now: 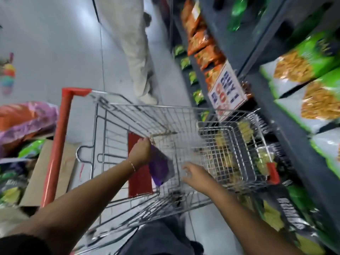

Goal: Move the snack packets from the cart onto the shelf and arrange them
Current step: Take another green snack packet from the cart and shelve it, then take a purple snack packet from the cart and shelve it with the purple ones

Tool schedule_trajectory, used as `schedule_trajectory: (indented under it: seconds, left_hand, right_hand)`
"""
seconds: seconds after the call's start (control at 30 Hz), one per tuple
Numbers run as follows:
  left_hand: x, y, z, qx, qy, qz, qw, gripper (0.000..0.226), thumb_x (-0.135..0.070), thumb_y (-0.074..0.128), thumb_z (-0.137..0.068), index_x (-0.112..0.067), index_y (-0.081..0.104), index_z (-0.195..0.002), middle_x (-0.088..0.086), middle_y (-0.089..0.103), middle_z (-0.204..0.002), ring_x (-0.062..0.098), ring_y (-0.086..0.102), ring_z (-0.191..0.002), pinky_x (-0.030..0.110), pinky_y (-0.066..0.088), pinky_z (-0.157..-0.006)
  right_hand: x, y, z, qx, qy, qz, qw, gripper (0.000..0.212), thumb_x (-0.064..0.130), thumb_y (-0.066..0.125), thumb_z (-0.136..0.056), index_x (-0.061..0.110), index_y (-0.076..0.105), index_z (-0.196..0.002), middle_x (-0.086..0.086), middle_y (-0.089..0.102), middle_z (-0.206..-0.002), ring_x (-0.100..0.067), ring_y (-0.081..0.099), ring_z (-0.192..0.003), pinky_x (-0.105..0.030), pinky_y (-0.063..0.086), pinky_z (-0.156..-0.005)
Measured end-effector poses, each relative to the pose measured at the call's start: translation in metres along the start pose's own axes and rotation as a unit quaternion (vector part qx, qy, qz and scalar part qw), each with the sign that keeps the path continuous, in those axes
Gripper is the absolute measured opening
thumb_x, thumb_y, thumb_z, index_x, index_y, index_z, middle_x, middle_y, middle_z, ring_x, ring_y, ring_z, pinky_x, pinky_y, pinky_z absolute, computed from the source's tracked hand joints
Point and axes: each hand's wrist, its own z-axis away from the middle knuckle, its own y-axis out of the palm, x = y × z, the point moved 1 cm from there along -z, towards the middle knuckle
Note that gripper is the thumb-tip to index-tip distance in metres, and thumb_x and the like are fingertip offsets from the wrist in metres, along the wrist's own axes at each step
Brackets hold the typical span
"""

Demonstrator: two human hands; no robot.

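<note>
Purple snack packet (159,165) down inside the wire cart (139,115), near the middle of the basket and just beside a red panel (139,162) lying on the cart's floor. Held at its upper end by the left hand (140,150), grip closed on the packet's top edge, a thin bracelet at that wrist. Right hand (196,173) just beside the packet on the shelf side, fingers spread wide, holding nothing, apparently reaching in to help or to gather something else. Judged to be the pick-up step: packet gripped but not yet lifted clear of the cart's rim. Next move likely calls for raising it over the wire side and swinging it toward the shelf (261,57) on the far side of the cart, then setting it upright among like packets; no purple row visible to match it to, so the right slot cannot be told. Beyond the cart, green-and-white packets (301,69) and orange packets (201,43) already on the shelf, with a printed sign (227,91) hanging off the shelf edge above the cart's corner. Yellow-green packets (244,129) seen through the cart's mesh, whether in the cart or on a low shelf behind it unclear. Whole view blurred; print on the packet unreadable. Another person's pale trousers (136,52) past the cart's far end, upper body cut off. Cardboard (49,172) and more bags on the handle side of the cart.
</note>
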Motion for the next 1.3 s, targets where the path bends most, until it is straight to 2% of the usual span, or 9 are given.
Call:
schedule_trajectory:
  seconds: [0.2,0.47,0.57,0.67,0.8,0.97,1.07,1.17,1.3]
  left_hand:
    - [0.033,0.016,-0.024,-0.036,-0.139,0.126,0.982,0.056,-0.03,0.073,-0.084,0.002,0.048,-0.122,0.028,0.064,-0.119,0.044,0.062,-0.11,0.043,0.053,-0.088]
    - [0.031,0.006,-0.058,0.04,-0.115,0.107,0.987,0.029,-0.009,0.069,-0.084,0.0,0.072,-0.111,0.023,0.073,-0.11,0.033,0.072,-0.099,0.037,0.059,-0.085]
    - [0.025,-0.003,-0.057,0.049,-0.144,0.118,0.981,0.014,-0.005,0.07,-0.082,0.003,0.074,-0.091,0.013,0.074,-0.075,0.007,0.071,-0.053,0.02,0.057,-0.05]
    - [0.014,-0.02,-0.048,0.049,-0.141,0.19,0.97,0.011,0.0,0.07,-0.079,0.01,0.071,-0.079,0.017,0.071,-0.063,0.015,0.069,-0.055,0.034,0.062,-0.057]
    - [-0.021,-0.063,-0.028,0.026,-0.089,0.289,0.953,0.008,-0.006,0.068,-0.08,-0.007,0.066,-0.073,-0.004,0.07,-0.047,0.01,0.071,-0.049,0.027,0.059,-0.049]
    - [-0.084,-0.121,0.0,-0.035,-0.005,0.534,0.845,0.017,-0.011,0.054,-0.096,-0.002,0.059,-0.082,0.005,0.066,-0.044,0.019,0.064,-0.038,0.029,0.059,-0.043]
    - [-0.112,-0.144,0.023,-0.079,0.108,0.573,0.808,0.019,-0.03,0.056,-0.097,-0.016,0.058,-0.085,0.001,0.066,-0.064,0.015,0.061,-0.055,0.026,0.054,-0.054]
    - [-0.149,-0.144,0.047,-0.085,0.205,0.534,0.816,0.009,-0.016,0.054,-0.099,-0.014,0.052,-0.108,0.009,0.062,-0.099,0.015,0.063,-0.084,0.027,0.051,-0.069]
    - [-0.216,-0.124,0.085,-0.088,0.355,0.444,0.818,0.105,-0.004,0.084,-0.067,0.0,0.016,-0.146,0.006,0.051,-0.13,-0.004,0.059,-0.112,0.02,0.049,-0.096]
  right_hand:
    - [0.029,0.084,-0.036,0.051,0.022,0.091,0.994,0.057,0.063,0.069,-0.067,0.016,0.063,-0.097,-0.012,0.069,-0.1,-0.034,0.067,-0.101,-0.032,0.047,-0.07]
    - [0.051,0.114,-0.051,-0.079,0.026,0.152,0.985,0.029,0.025,0.048,-0.097,0.006,0.07,-0.099,-0.017,0.074,-0.098,-0.037,0.072,-0.091,-0.038,0.054,-0.071]
    - [0.036,0.099,-0.044,-0.118,0.039,0.088,0.988,0.029,0.02,0.046,-0.097,0.003,0.07,-0.094,-0.018,0.073,-0.086,-0.035,0.071,-0.078,-0.035,0.05,-0.06]
    - [0.027,0.071,-0.032,-0.169,0.039,0.038,0.984,0.022,0.02,0.051,-0.095,0.008,0.07,-0.098,-0.008,0.069,-0.075,-0.025,0.058,-0.058,-0.025,0.037,-0.049]
    - [0.034,0.015,0.0,-0.261,0.008,-0.01,0.965,0.017,0.014,0.056,-0.092,0.011,0.07,-0.101,0.002,0.051,-0.059,-0.018,0.053,-0.048,-0.019,0.023,-0.04]
    - [0.067,-0.073,0.069,-0.38,-0.089,-0.008,0.921,0.02,0.021,0.051,-0.088,0.007,0.066,-0.088,-0.012,0.061,-0.065,-0.035,0.061,-0.063,-0.029,0.027,-0.049]
    - [0.092,-0.127,0.119,-0.462,-0.127,0.016,0.877,0.022,0.025,0.05,-0.088,0.008,0.065,-0.086,-0.021,0.068,-0.075,-0.042,0.063,-0.073,-0.035,0.034,-0.054]
    - [0.12,-0.188,0.177,-0.543,-0.137,0.066,0.826,0.03,0.03,0.051,-0.093,0.005,0.061,-0.08,-0.023,0.068,-0.078,-0.043,0.062,-0.077,-0.045,0.044,-0.06]
    - [0.152,-0.263,0.266,-0.637,-0.156,0.069,0.752,0.039,0.038,0.05,-0.093,0.005,0.06,-0.075,-0.024,0.071,-0.079,-0.042,0.068,-0.081,-0.049,0.052,-0.07]
